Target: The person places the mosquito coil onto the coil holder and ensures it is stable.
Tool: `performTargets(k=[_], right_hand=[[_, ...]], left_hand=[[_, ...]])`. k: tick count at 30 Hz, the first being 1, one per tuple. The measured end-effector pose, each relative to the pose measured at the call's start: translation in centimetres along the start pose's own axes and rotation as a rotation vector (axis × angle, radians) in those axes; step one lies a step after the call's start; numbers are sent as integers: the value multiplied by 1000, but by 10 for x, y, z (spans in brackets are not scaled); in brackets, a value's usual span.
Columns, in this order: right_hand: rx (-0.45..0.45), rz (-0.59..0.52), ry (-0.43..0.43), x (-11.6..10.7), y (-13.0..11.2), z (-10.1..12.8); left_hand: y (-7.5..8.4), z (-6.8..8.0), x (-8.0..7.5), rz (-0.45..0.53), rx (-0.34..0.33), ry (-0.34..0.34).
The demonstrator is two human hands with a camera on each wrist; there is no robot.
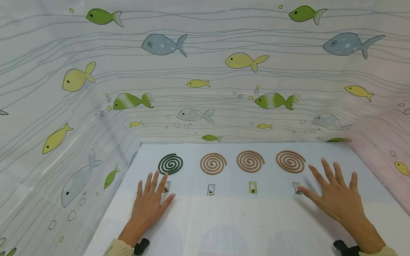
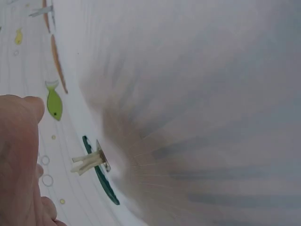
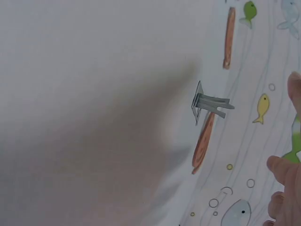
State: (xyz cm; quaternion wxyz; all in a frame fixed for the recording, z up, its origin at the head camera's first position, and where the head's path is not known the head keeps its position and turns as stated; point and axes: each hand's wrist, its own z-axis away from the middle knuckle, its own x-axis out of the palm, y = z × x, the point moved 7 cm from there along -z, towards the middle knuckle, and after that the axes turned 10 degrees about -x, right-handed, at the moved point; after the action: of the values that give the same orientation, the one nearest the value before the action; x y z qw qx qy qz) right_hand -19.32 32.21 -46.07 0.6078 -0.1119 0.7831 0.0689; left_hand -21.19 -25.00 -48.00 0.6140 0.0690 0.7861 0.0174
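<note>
Four spiral coils lie in a row on the white table (image 1: 224, 220): a dark green coil (image 1: 170, 163) at the left, then three brown coils (image 1: 213, 163) (image 1: 250, 161) (image 1: 290, 161). In front of each stands a small metal stand (image 1: 210, 189) (image 1: 252, 187). My left hand (image 1: 150, 201) rests flat with fingers spread, its fingertips beside the leftmost stand (image 2: 91, 161) and just below the green coil (image 2: 101, 176). My right hand (image 1: 333, 193) lies flat and spread, its thumb touching the rightmost stand (image 3: 209, 102) next to a brown coil (image 3: 203, 141). Neither hand holds anything.
Fish-patterned sheeting (image 1: 205, 71) walls the table at the back and on both sides. The table's front half carries a pale arch pattern (image 1: 222, 238). Dark wrist straps (image 1: 141, 246) sit at both forearms.
</note>
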Motion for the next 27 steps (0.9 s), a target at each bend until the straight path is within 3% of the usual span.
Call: performTargets(k=[9,20,27], right_hand=[[-2,-23,-16,1,-8,-4],[-25,-40,15,-1,-32,-13],[-63,-130,130,-8,-48,-18]], left_hand=[[2,-1,3,21,19,45],[11,-4,4,4,23,-23],[25,-4,-1,87,78,36]])
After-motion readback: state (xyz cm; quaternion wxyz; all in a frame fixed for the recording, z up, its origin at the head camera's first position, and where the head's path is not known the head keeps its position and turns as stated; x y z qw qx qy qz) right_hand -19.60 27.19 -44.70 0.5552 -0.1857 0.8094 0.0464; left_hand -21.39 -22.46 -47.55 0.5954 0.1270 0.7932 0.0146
